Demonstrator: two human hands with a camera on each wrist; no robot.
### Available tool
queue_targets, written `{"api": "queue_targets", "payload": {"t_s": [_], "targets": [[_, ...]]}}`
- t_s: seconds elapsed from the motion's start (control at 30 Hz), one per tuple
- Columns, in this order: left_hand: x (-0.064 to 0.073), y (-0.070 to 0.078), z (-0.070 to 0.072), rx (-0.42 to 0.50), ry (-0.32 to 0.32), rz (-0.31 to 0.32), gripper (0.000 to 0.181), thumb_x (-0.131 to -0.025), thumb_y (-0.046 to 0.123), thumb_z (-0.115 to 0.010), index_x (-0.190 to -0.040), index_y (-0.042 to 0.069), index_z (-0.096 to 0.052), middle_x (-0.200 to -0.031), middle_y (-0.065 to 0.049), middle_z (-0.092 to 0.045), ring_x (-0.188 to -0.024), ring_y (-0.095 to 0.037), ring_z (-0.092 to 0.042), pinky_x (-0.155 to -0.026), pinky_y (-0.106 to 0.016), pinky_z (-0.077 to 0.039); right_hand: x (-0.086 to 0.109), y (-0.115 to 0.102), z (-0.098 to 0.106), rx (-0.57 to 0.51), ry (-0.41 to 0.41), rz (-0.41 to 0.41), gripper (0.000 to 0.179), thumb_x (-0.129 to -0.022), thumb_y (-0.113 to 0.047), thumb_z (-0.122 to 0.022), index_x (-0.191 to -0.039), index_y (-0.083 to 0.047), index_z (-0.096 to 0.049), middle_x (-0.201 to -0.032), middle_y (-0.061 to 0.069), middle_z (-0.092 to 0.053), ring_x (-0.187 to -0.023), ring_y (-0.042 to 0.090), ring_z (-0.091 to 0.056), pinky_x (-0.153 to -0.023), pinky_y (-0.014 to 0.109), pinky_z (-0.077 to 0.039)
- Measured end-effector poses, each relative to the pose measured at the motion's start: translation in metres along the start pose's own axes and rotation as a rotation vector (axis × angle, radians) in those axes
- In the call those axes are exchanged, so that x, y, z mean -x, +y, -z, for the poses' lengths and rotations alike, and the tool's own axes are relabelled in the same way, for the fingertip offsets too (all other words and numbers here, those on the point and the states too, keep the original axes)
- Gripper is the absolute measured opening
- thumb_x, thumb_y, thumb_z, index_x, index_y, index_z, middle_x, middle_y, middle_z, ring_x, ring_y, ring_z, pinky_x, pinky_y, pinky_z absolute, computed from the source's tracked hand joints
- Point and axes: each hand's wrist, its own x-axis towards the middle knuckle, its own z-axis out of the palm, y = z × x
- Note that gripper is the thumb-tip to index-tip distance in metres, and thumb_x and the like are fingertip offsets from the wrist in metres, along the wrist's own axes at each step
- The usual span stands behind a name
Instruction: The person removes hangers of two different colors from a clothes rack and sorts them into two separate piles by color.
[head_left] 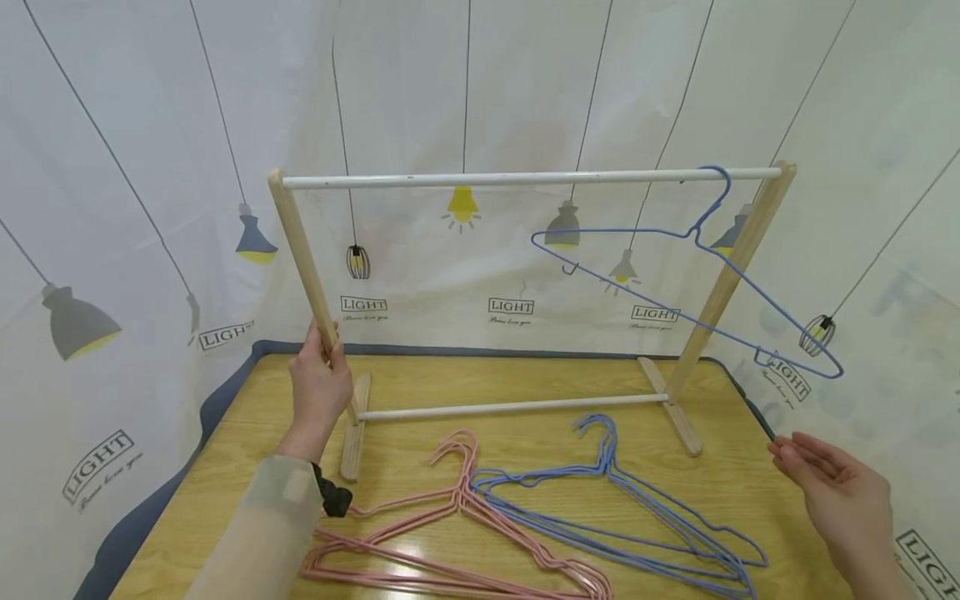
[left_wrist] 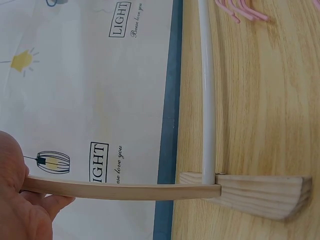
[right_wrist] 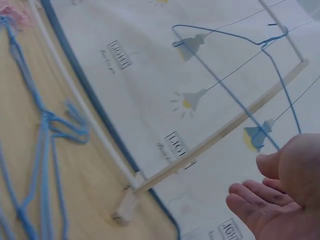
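Note:
My left hand (head_left: 321,390) grips the left wooden post (head_left: 300,250) of a small garment rack about midway down, fingers wrapped round it. In the left wrist view the post (left_wrist: 125,191) runs from that hand to the wooden foot (left_wrist: 270,197). One blue wire hanger (head_left: 697,231) hangs by its hook from the white top rail (head_left: 487,179), near the right end, turned at an angle. Below its right corner, my right hand (head_left: 847,496) is held out, fingers loosely extended. Nothing shows between those fingers (right_wrist: 250,205) in the right wrist view.
On the wooden table (head_left: 247,500), several pink hangers (head_left: 460,497) lie at the front, with several blue hangers (head_left: 605,467) beside them on the right. A white lower rail (head_left: 510,409) joins the rack's feet. Behind hangs a pale sheet (head_left: 420,100) printed with lamps.

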Motion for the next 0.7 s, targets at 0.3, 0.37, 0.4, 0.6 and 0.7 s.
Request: {"api": "queue_targets", "payload": {"t_s": [0.3,0.37,0.4,0.6,0.7], "targets": [[-0.001,-0.003,0.0,-0.006,0.004,-0.011,0.041,-0.108,0.0,-0.054,-0.149,0.005,-0.053,-0.143,-0.027,-0.061,-0.127,-0.042,-0.062,-0.095,-0.058,-0.056,-0.043,-0.035,0.0,-0.198,0.134,-0.031,0.075,-0.102,0.003,-0.064,-0.165,0.001,-0.024,-0.113,-0.014,-0.063,-0.094,-0.006,-0.068,-0.081,0.012,-0.055],[-0.001,-0.004,-0.001,-0.005,0.006,-0.015,0.041,-0.108,0.0,-0.055,-0.148,0.005,-0.054,-0.142,-0.028,-0.061,-0.127,-0.042,-0.063,-0.094,-0.058,-0.057,-0.05,-0.041,0.0,-0.21,0.154,-0.032,0.079,-0.101,0.001,-0.065,-0.166,-0.001,-0.022,-0.119,-0.013,-0.06,-0.097,-0.006,-0.065,-0.081,0.009,-0.053],[-0.001,-0.005,-0.001,-0.005,0.005,-0.016,0.041,-0.108,0.0,-0.055,-0.148,0.005,-0.054,-0.142,-0.028,-0.061,-0.126,-0.042,-0.063,-0.093,-0.057,-0.057,-0.054,-0.044,-0.001,-0.203,0.163,-0.026,0.079,-0.101,0.0,-0.066,-0.167,-0.002,-0.022,-0.121,-0.013,-0.059,-0.099,-0.006,-0.063,-0.082,0.008,-0.052],[-0.002,-0.004,-0.002,-0.004,0.007,-0.01,0.041,-0.107,-0.001,-0.055,-0.147,0.006,-0.055,-0.141,-0.027,-0.062,-0.126,-0.041,-0.064,-0.093,-0.057,-0.058,-0.066,-0.054,-0.008,-0.183,0.135,0.06,0.077,-0.099,-0.004,-0.072,-0.164,-0.003,-0.032,-0.121,-0.013,-0.063,-0.102,-0.003,-0.064,-0.081,0.007,-0.052],[-0.001,-0.003,-0.001,-0.002,0.004,-0.001,0.042,-0.107,-0.002,-0.055,-0.148,0.006,-0.054,-0.142,-0.027,-0.061,-0.126,-0.042,-0.064,-0.093,-0.058,-0.057,-0.066,-0.054,-0.012,-0.186,0.05,0.13,0.066,-0.1,-0.006,-0.071,-0.159,-0.002,-0.042,-0.114,-0.014,-0.07,-0.097,-0.003,-0.07,-0.082,0.01,-0.053]]}}
